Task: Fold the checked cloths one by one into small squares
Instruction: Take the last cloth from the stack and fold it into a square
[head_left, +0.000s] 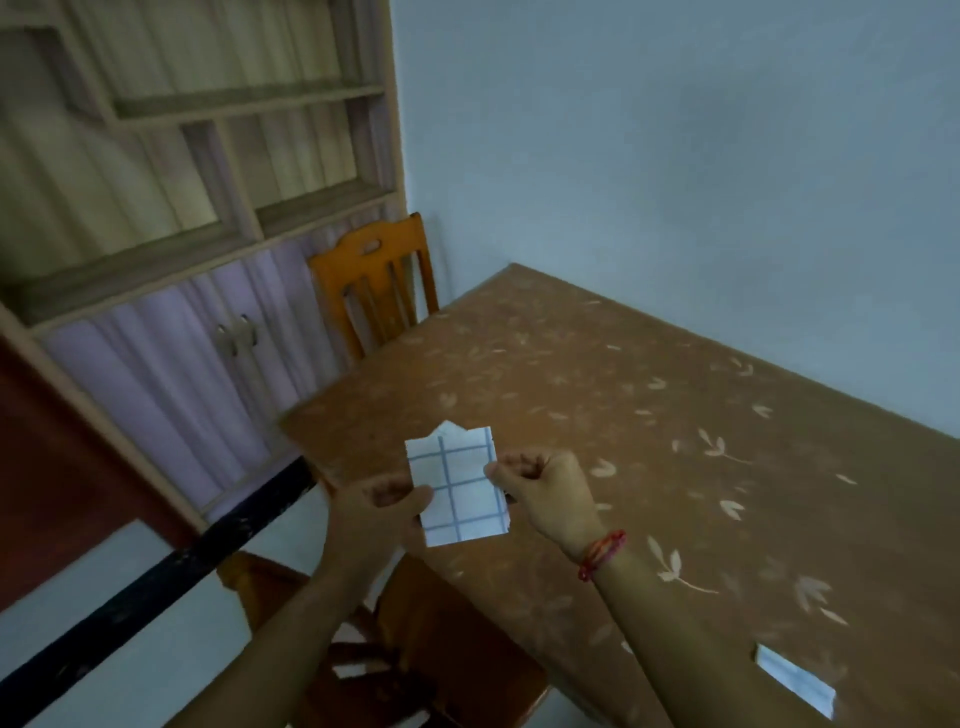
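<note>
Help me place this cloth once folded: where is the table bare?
The table is bare from the far chair to the wall. The only crowding is the folded cloth near its front edge.

A wooden chair (375, 283) stands between table (597, 374) and cabinet (171, 218).

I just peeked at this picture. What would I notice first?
First, the white checked cloth with blue lines, held up in the middle by the left hand and right hand. Then the red thread bracelet on the right wrist, and the orange wooden chair at the table's far end.
</note>
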